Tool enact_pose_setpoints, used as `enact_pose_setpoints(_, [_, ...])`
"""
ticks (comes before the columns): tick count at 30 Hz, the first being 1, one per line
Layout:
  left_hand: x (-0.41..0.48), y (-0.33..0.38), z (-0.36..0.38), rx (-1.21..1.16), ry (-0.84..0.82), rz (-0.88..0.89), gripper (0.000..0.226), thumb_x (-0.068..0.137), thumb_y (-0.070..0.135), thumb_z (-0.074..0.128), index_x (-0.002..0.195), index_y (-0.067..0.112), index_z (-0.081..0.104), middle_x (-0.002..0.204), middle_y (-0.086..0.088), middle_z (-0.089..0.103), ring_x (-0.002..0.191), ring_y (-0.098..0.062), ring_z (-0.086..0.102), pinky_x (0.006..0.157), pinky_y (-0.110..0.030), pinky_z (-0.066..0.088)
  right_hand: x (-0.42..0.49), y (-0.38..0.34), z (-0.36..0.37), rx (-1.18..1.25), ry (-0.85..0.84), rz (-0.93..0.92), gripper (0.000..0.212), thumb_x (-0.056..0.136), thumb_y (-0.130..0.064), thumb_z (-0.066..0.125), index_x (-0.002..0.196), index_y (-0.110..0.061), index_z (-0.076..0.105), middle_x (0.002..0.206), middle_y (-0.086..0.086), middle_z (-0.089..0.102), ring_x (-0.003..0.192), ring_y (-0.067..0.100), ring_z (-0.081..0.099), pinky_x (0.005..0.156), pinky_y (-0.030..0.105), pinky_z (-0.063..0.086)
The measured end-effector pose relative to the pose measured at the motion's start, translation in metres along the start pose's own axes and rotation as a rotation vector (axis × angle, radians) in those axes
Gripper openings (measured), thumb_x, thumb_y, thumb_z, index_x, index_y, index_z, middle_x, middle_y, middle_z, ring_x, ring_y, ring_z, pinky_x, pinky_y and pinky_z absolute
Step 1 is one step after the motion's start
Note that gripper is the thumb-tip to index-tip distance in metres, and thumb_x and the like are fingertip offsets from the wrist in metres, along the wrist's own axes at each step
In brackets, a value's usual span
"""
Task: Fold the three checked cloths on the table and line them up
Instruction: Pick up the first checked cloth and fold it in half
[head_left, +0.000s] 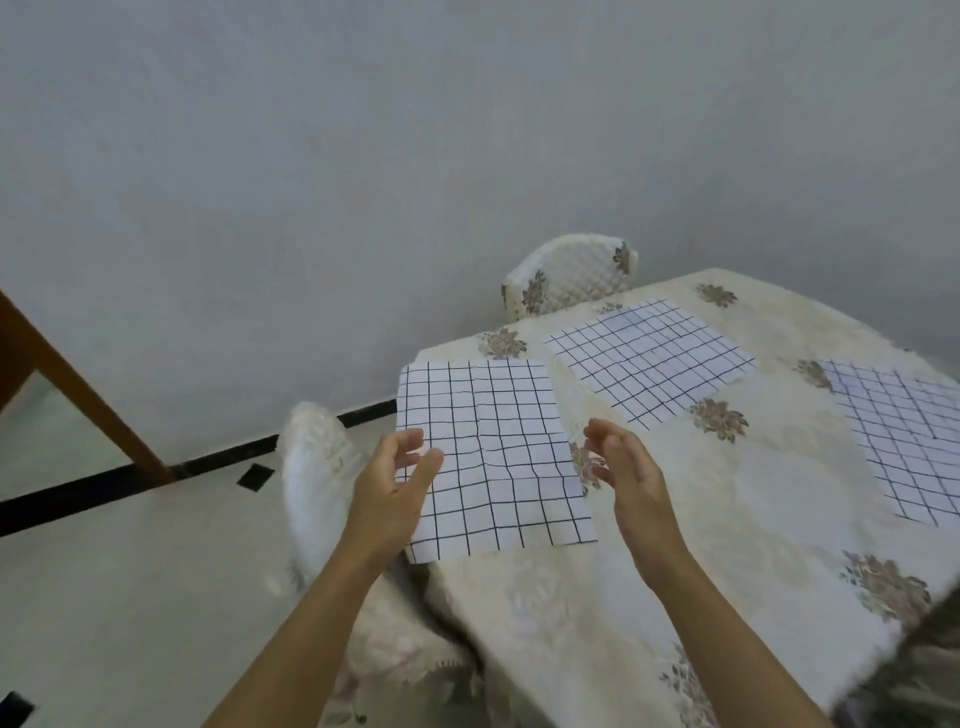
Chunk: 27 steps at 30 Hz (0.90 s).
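Three white cloths with a black check lie flat and unfolded on the table (727, 499). The nearest cloth (493, 457) lies at the table's left corner. A second cloth (649, 358) lies behind it, and a third cloth (904, 441) runs off the right edge of the view. My left hand (395, 488) hovers over the near cloth's left edge with fingers loosely curved, holding nothing. My right hand (628, 467) hovers just off that cloth's right edge, fingers relaxed and empty.
The table wears a cream tablecloth with brown flower prints. A chair (571, 275) with a quilted cover stands at the far side, another covered chair (322, 483) at the left. A wooden leg (78, 395) crosses the left floor.
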<state>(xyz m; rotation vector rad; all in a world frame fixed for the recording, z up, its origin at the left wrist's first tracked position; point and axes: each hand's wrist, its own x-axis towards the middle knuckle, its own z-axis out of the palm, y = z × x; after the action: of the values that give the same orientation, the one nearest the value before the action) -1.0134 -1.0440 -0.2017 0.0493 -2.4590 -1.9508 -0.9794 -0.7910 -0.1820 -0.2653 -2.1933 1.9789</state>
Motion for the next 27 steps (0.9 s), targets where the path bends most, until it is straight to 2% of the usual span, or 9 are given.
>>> enact_pose_setpoints(5, [0.034,-0.022,-0.003,0.023,-0.083,-0.010,0.040,0.093,0.045,0.061,0.127,0.026,0.054,0.125,0.014,0.058,0.115,-0.001,0.054,0.083,-0.016,0.043,0.010,0.007,0.018,-0.015,0.085,0.003,0.049,0.089,-0.054,0.045,0.126,-0.024,0.059,0.123,-0.009,0.064,0.119,0.006,0.057,0.108,0.041,0.042])
enact_pose_setpoints(7, [0.042,-0.029,0.001,0.035,-0.109,-0.023,0.044,0.090,0.050,0.061,0.126,0.026,0.055,0.124,0.014,0.059,0.115,-0.002,0.054,0.082,-0.016,0.042,0.011,0.011,0.019,-0.007,0.116,0.024,0.048,0.090,-0.051,0.046,0.127,-0.022,0.059,0.122,-0.009,0.065,0.117,0.005,0.058,0.108,0.040,0.043])
enact_pose_setpoints(10, [0.050,-0.039,0.008,0.056,-0.133,-0.038,0.036,0.093,0.043,0.061,0.125,0.027,0.055,0.125,0.013,0.059,0.116,-0.003,0.054,0.080,-0.017,0.042,0.017,0.020,0.019,-0.011,0.137,0.048,0.047,0.091,-0.050,0.046,0.127,-0.023,0.059,0.121,-0.010,0.065,0.116,0.003,0.058,0.108,0.039,0.043])
enact_pose_setpoints(18, [0.068,-0.063,0.017,0.130,-0.112,-0.103,0.039,0.093,0.044,0.060,0.127,0.027,0.053,0.127,0.013,0.057,0.117,-0.005,0.053,0.080,-0.017,0.043,0.055,0.057,0.019,-0.064,0.056,0.136,0.044,0.092,-0.053,0.044,0.127,-0.029,0.057,0.128,-0.014,0.061,0.123,0.005,0.053,0.109,0.038,0.040])
enact_pose_setpoints(21, [0.070,-0.078,0.021,0.206,-0.133,-0.105,0.038,0.092,0.042,0.062,0.126,0.030,0.052,0.129,0.012,0.055,0.118,-0.007,0.052,0.087,-0.024,0.047,0.063,0.075,0.019,-0.085,0.008,0.170,0.037,0.098,-0.049,0.046,0.129,-0.031,0.056,0.130,-0.015,0.059,0.124,-0.001,0.051,0.106,0.028,0.040])
enact_pose_setpoints(24, [0.071,-0.095,0.025,0.352,-0.176,-0.099,0.048,0.090,0.051,0.061,0.131,0.029,0.050,0.133,0.013,0.051,0.119,-0.008,0.050,0.095,-0.032,0.046,0.065,0.099,0.020,-0.129,-0.045,0.197,0.033,0.098,-0.045,0.046,0.128,-0.034,0.056,0.129,-0.018,0.058,0.120,-0.009,0.049,0.095,0.014,0.037])
enact_pose_setpoints(27, [0.069,-0.111,0.029,0.513,-0.231,-0.070,0.055,0.089,0.053,0.060,0.135,0.025,0.048,0.136,0.011,0.048,0.124,-0.010,0.045,0.103,-0.034,0.040,0.065,0.124,0.022,-0.197,-0.089,0.242,0.033,0.098,-0.044,0.048,0.128,-0.032,0.056,0.127,-0.020,0.058,0.117,-0.008,0.050,0.086,0.010,0.038])
